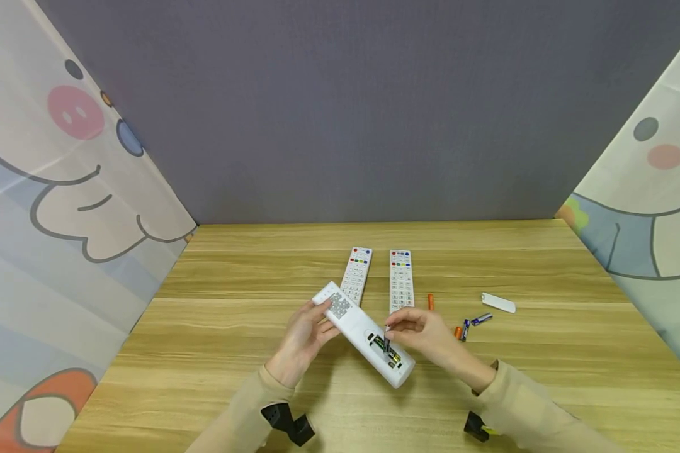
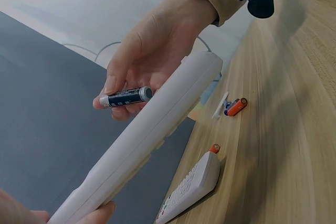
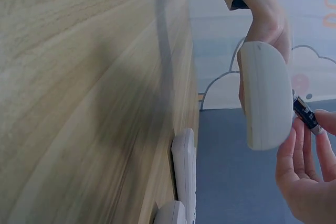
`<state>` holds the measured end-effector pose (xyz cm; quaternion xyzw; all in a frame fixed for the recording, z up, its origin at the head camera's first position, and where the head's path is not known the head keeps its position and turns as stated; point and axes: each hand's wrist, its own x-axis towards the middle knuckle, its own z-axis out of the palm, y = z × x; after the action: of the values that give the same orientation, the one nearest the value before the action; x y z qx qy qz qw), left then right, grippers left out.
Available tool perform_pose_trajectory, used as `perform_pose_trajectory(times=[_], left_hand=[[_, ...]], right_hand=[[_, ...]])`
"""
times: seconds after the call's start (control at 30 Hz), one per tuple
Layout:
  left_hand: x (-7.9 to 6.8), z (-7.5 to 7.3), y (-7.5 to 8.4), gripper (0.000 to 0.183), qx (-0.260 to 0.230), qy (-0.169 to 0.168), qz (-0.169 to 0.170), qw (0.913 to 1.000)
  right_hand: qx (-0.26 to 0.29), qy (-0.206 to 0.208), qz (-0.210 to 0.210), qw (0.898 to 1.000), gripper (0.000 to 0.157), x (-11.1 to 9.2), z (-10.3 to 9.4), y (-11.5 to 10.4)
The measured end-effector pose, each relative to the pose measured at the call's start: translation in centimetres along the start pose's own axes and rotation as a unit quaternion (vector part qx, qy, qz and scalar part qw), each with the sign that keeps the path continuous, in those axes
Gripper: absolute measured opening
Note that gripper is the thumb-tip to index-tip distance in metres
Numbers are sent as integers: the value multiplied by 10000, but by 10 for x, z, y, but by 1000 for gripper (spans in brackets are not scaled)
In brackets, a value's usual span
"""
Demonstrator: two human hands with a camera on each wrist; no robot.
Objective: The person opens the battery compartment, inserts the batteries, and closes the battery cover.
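Left hand (image 1: 301, 336) grips white remote control (image 1: 356, 326), back up; right hand (image 1: 427, 336) pinches dark-blue battery (image 2: 126, 97) over uncovered battery compartment (image 1: 395, 360); white battery cover (image 1: 498, 302) farther right

White and pale wood, with small bright accents

The white plastic remote turned keys-down (image 1: 354, 324) bears a speckled grey print (image 1: 339, 304); its opening (image 1: 377, 342) shows black, green and gold. The cylindrical battery at that opening (image 2: 126, 97) is dark navy with silvery ends. Toward the far edge of the yellowish-brown, streaky wood-grain counter (image 1: 232, 277), two white oblong remotes (image 1: 358, 269) (image 1: 401, 277) carry red, green, yellow and blue buttons. Nearer the right edge lie orange cylindrical batteries (image 1: 430, 302) (image 1: 458, 333), blue-and-silver ones (image 1: 466, 330) (image 1: 481, 319) and a plain white oblong cover (image 1: 498, 302).
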<state>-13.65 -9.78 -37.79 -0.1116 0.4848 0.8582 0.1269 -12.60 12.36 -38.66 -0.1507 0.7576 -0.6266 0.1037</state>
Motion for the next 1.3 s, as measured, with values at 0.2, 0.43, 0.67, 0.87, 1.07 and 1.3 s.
perform_pose_trajectory(times=[0.2,0.43,0.67,0.87,1.07,1.3], left_hand=[[0,1,0,42,3,-1,8,10000],[0,1,0,42,82,-12,31,10000],[-2,-1,0,42,-51,-332,89,9994],[-1,1,1,42,41,-191,58,9998],[1,2,1,38,94,-37,-1,9999],[1,1,0,40,60,25,-15,10000]], right_hand=[[-157,-20,-61,9999,27,0,4,-1],[-593,-29,-375,9975,19,0,5,2],[-944,-78,-846,9919,16,-1,5,7],[-1093,-53,-1082,9881,15,-4,8,5],[-1697,-24,-1776,9694,13,-4,11,7],[-2623,-24,-2424,9340,25,-7,12,10]])
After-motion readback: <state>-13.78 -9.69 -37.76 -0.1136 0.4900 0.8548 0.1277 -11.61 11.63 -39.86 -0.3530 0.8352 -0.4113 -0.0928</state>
